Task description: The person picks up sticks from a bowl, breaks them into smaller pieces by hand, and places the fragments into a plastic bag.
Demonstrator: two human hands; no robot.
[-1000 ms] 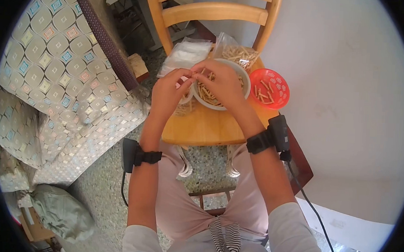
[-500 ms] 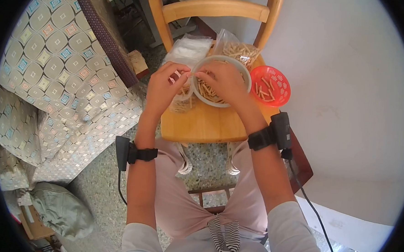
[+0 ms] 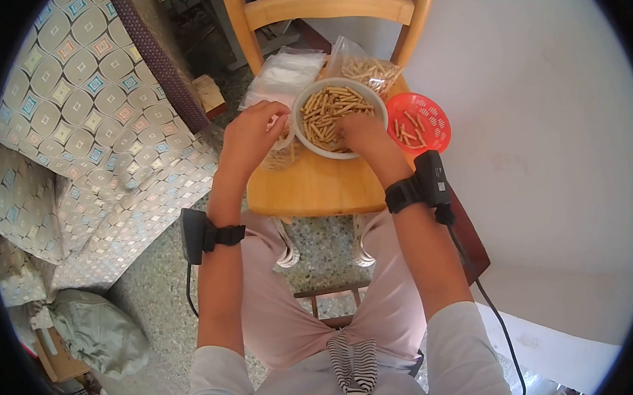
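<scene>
A white bowl full of short tan sticks stands on a wooden chair seat. My right hand reaches into the bowl's near right side, fingers down among the sticks. My left hand is curled just left of the bowl, over a small clear bag holding some of the same sticks; its fingertips are hidden. A red basket with a few sticks sits right of the bowl.
Behind the bowl lie a clear bag of sticks and a stack of empty clear bags. The chair back rises beyond. A patterned cushion is at left, a white wall at right.
My right hand left the left hand and dropped into the bowl's right side. My left hand lowered toward the small bag. The bowl's contents are now uncovered.
</scene>
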